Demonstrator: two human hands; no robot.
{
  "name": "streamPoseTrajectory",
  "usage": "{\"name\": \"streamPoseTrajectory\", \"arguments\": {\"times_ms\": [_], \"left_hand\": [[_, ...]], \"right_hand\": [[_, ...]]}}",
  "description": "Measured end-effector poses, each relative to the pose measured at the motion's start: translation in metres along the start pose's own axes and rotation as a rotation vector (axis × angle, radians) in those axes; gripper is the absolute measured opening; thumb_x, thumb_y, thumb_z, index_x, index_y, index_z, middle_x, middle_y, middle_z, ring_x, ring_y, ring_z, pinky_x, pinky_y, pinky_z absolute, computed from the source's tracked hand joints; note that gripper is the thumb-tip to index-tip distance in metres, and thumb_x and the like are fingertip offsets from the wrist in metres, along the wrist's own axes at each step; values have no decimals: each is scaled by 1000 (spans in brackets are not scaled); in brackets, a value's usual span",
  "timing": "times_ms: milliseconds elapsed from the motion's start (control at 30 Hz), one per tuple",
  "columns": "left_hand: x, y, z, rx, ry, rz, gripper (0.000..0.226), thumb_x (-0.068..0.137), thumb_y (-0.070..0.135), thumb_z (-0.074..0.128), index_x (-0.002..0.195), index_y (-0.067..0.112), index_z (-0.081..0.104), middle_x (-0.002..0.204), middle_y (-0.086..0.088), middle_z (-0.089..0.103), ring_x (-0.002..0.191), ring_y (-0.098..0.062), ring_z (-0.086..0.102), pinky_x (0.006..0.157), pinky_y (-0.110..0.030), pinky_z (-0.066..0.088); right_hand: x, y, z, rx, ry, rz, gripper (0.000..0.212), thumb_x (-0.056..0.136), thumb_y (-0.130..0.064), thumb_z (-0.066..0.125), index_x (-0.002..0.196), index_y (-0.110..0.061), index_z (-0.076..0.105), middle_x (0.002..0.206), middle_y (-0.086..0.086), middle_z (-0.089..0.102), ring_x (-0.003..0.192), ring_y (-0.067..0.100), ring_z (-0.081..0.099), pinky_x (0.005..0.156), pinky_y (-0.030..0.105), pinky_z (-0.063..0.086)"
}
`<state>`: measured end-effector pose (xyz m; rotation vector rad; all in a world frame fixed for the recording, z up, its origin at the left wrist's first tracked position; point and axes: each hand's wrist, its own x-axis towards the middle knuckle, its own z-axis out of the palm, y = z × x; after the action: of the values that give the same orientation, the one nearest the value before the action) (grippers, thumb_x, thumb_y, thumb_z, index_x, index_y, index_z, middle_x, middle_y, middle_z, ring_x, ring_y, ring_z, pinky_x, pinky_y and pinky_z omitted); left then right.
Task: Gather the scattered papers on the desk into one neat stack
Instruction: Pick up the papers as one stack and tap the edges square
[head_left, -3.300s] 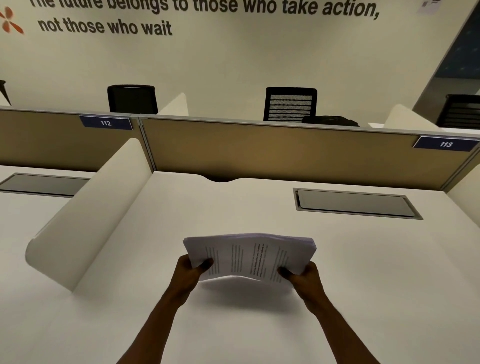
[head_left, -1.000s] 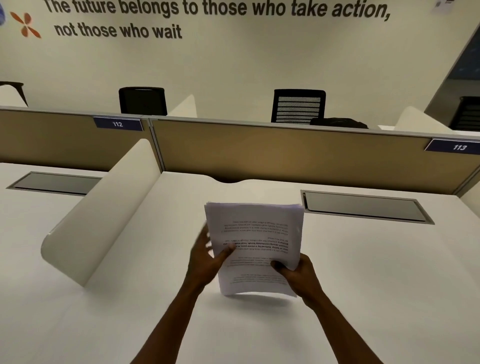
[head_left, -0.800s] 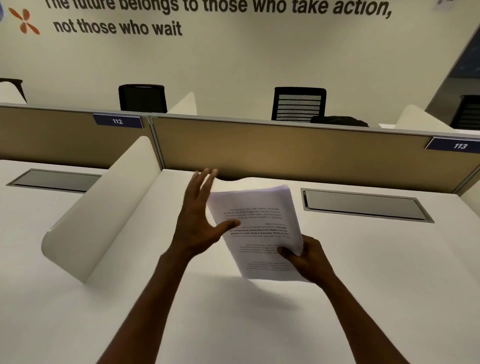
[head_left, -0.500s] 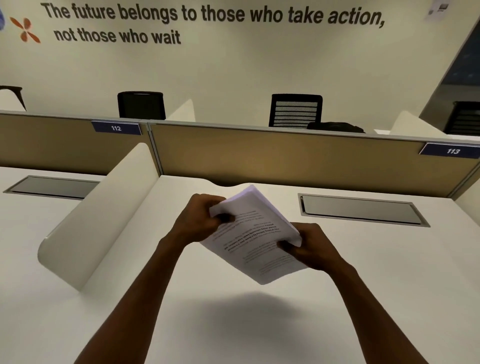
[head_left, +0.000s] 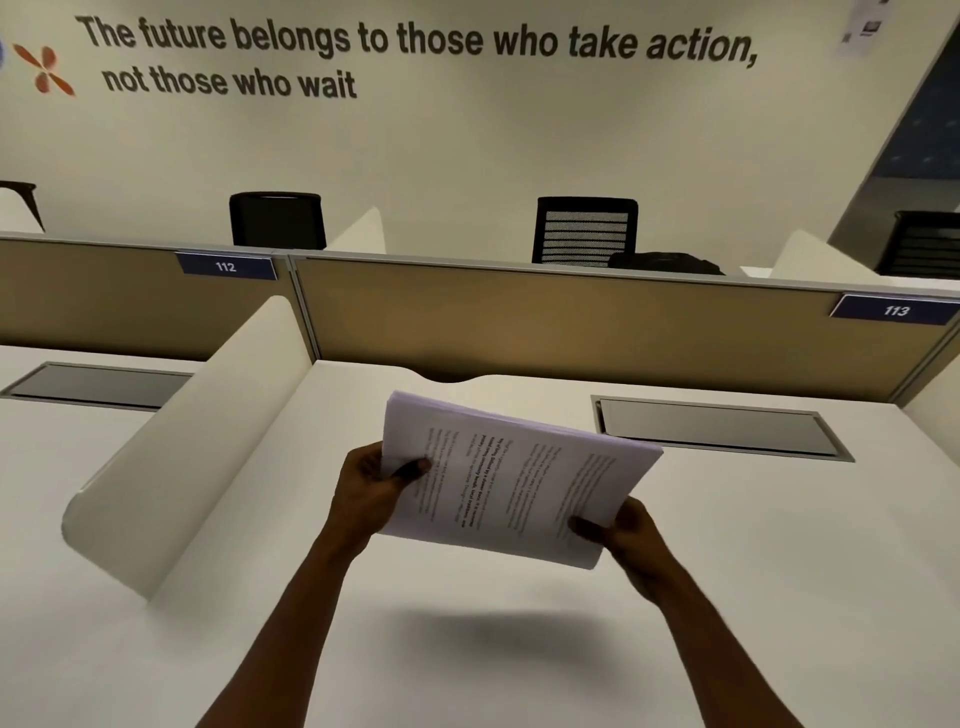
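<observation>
A thick stack of printed white papers (head_left: 511, 478) hangs in the air above the white desk (head_left: 779, 545), turned sideways and tilted, its far edges roughly even. My left hand (head_left: 371, 493) grips its left edge, thumb on the top sheet and fingers under it. At the stack's near right corner my right hand (head_left: 621, 532) holds on the same way, thumb on top. The stack throws a shadow on the desk beneath it. No loose sheets show on the desk.
A curved white divider (head_left: 197, 452) stands to the left. A tan partition (head_left: 571, 327) closes the desk's far side. A grey cable hatch (head_left: 717, 428) lies flush at the right rear. Black chairs (head_left: 584, 228) stand beyond the partition.
The stack has been turned from upright lengthwise to sideways. My left hand let go with fingers spread, then took the left edge again. My right hand kept its grip.
</observation>
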<state>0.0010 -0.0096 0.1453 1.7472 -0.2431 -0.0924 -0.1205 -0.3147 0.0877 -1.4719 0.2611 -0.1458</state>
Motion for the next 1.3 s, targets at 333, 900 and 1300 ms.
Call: {"name": "streamPoseTrajectory", "arguments": {"times_ms": [333, 900, 1300], "left_hand": [[-20, -82, -2, -15, -59, -215, 22, 85, 17, 76, 106, 12, 72, 93, -4, 78, 91, -26, 74, 73, -33, 61], [-34, -110, 8, -76, 33, -264, 20, 89, 8, 70, 95, 26, 67, 97, 1, 75, 94, -21, 69, 77, -29, 54], [-34, -102, 10, -136, 34, -307, 13, 92, 6, 65, 102, 11, 71, 94, -7, 77, 89, -26, 73, 61, -23, 57]], "right_hand": [[-10, 69, 20, -199, 202, 132, 29, 77, -10, 81, 105, -12, 72, 99, 2, 77, 96, 25, 72, 83, 39, 60], [-10, 81, 23, -260, 230, 115, 29, 81, -6, 75, 108, -16, 69, 101, 2, 75, 95, 21, 70, 80, 33, 58], [-4, 58, 15, -327, 162, 40, 38, 81, -14, 77, 117, -18, 65, 109, 0, 73, 100, 20, 70, 83, 34, 60]]}}
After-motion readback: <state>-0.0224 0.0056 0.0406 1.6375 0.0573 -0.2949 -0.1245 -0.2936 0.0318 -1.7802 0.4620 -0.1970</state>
